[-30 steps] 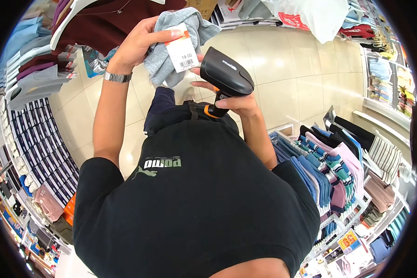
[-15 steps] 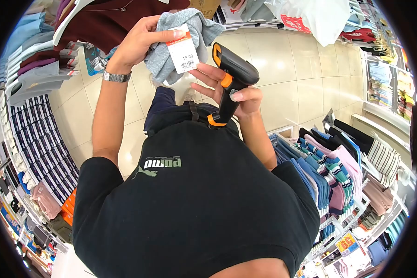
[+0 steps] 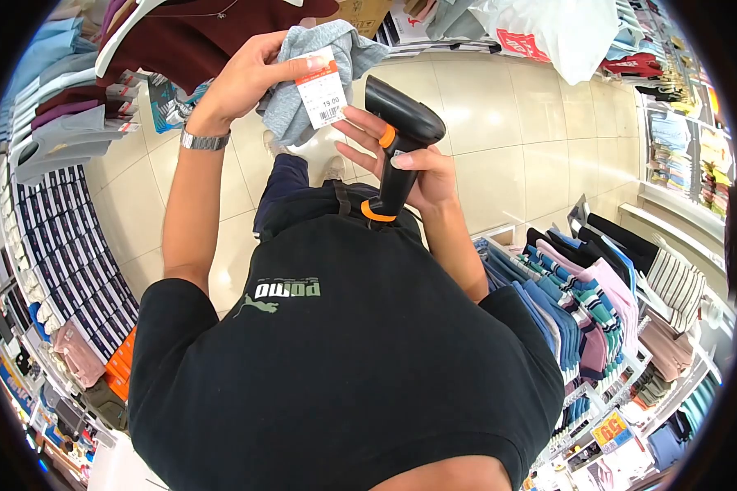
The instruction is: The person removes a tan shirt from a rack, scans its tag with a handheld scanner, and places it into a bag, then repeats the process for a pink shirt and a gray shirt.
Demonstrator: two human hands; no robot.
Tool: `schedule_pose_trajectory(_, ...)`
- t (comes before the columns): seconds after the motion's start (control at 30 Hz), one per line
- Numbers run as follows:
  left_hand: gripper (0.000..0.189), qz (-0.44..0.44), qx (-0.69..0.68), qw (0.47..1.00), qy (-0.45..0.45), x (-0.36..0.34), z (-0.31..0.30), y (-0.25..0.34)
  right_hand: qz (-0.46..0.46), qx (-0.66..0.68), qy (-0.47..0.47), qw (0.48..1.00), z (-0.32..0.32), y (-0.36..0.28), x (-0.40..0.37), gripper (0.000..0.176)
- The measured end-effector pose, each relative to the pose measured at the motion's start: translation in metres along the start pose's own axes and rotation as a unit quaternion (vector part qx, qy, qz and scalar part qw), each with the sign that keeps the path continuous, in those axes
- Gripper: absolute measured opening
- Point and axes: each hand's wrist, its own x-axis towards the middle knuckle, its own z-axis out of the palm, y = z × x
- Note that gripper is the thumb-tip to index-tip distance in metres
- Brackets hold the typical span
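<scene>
My left hand, with a metal watch at its wrist, is closed on a light grey garment bunched up in the air. Its thumb presses on a white and red price tag that reads 19.00 and lies against the cloth. A black and orange barcode scanner rests in my right hand, thumb across its handle. The other fingers of that hand reach out toward the lower edge of the tag. The head of the scanner is just right of the tag, apart from it.
Hanging clothes and a dark red garment are at upper left, above stacked boxes. A rack of polo shirts stands close at right. A white plastic bag hangs at the top; tiled floor lies between.
The scanner in my right hand has moved slightly left and its head has turned, so its front opening no longer shows. The garment and tag have shifted a little left.
</scene>
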Motion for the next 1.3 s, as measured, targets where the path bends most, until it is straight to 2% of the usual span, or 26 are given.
schedule_pose_trajectory(0.23, 0.041, 0.003, -0.014, 1.0, 0.004, -0.002, -0.001, -0.005, 0.005, -0.007, -0.002, 1.0, 0.0, 0.001, 0.0, 0.078)
schedule_pose_trajectory(0.33, 0.04, 0.004, -0.023, 1.0, 0.004, -0.003, -0.002, -0.006, -0.017, -0.054, -0.018, 0.998, 0.0, 0.003, 0.0, 0.074)
schedule_pose_trajectory(0.43, 0.038, -0.001, -0.026, 1.0, 0.006, -0.002, -0.004, -0.008, -0.047, -0.221, 0.011, 0.974, 0.01, 0.0, -0.002, 0.067)
schedule_pose_trajectory(0.53, 0.038, -0.006, -0.045, 0.999, 0.015, 0.001, -0.007, -0.013, -0.003, -0.303, 0.106, 0.947, 0.023, -0.011, -0.004, 0.049)
schedule_pose_trajectory(0.57, 0.037, -0.006, -0.054, 0.998, 0.017, 0.001, -0.008, -0.014, 0.003, -0.349, 0.133, 0.928, 0.018, -0.011, -0.007, 0.036)
schedule_pose_trajectory(0.67, 0.038, -0.005, -0.065, 0.998, 0.023, 0.004, -0.01, -0.02, 0.103, -0.457, 0.207, 0.859, 0.027, -0.028, -0.015, 0.03)
schedule_pose_trajectory(0.7, 0.038, -0.005, -0.067, 0.997, 0.025, 0.005, -0.011, -0.022, 0.145, -0.472, 0.224, 0.84, 0.031, -0.03, -0.018, 0.036)
schedule_pose_trajectory(0.8, 0.038, -0.003, -0.076, 0.996, 0.038, 0.007, -0.01, -0.027, 0.135, -0.464, 0.174, 0.858, 0.047, -0.029, -0.031, 0.032)
schedule_pose_trajectory(0.83, 0.039, -0.005, -0.076, 0.996, 0.035, 0.007, -0.011, -0.029, 0.123, -0.476, 0.129, 0.861, 0.045, -0.027, -0.036, 0.031)
schedule_pose_trajectory(0.97, 0.04, -0.01, -0.084, 0.996, 0.033, 0.011, -0.012, -0.038, 0.161, -0.401, 0.1, 0.896, 0.064, -0.027, -0.036, 0.028)
schedule_pose_trajectory(1.07, 0.041, -0.012, -0.091, 0.995, 0.034, 0.012, -0.011, -0.042, 0.189, -0.349, 0.125, 0.91, 0.075, -0.028, -0.031, 0.044)
schedule_pose_trajectory(1.3, 0.037, -0.019, -0.127, 0.991, 0.036, 0.013, -0.01, -0.05, 0.177, -0.338, 0.146, 0.913, 0.079, -0.02, -0.027, 0.044)
